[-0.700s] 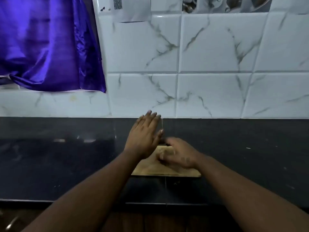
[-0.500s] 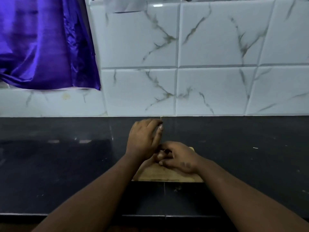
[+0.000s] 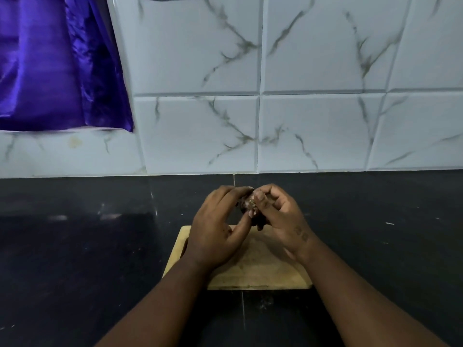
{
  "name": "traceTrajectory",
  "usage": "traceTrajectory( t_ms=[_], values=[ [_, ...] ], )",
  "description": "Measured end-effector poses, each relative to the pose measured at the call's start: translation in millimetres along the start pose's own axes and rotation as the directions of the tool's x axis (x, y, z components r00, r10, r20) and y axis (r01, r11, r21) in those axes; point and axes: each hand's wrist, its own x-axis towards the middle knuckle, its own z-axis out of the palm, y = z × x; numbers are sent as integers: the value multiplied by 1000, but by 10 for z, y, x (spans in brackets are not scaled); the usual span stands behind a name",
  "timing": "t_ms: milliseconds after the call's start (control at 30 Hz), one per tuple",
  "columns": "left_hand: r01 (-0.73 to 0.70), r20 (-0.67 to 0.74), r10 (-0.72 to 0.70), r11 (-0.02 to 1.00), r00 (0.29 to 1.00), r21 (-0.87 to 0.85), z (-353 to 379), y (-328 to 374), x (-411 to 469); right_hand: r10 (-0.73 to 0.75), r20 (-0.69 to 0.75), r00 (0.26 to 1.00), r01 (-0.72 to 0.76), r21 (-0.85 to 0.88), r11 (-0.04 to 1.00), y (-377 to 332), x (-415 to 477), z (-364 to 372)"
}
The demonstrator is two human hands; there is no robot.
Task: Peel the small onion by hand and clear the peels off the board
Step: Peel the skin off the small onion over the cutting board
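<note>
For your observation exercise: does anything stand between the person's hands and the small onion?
Nothing visible does. The left hand and right hand both grip the onion directly, held above the far edge of the wooden board.

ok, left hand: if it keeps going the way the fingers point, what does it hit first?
The onion. The left hand points up and right, fingertips already on it; just past sits the right hand. Depth is hard to judge.

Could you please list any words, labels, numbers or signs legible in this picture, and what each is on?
None can be read. The dark mark on the back of the right hand is too blurred to tell. The pale wooden cutting board and white marbled wall tiles show no text.
</note>
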Motion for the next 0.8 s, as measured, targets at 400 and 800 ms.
traceTrajectory(
  t_ms=[400,800],
  values=[
    [65,-1,-66,990,998,-126,-40,-9,-27,88,70,994,-96,126,987,-39,-41,-75],
    [71,67,-59,980,996,-188,-16,-36,-32,7,-35,999,-9,-52,999,13,-18,-130]
  ],
)
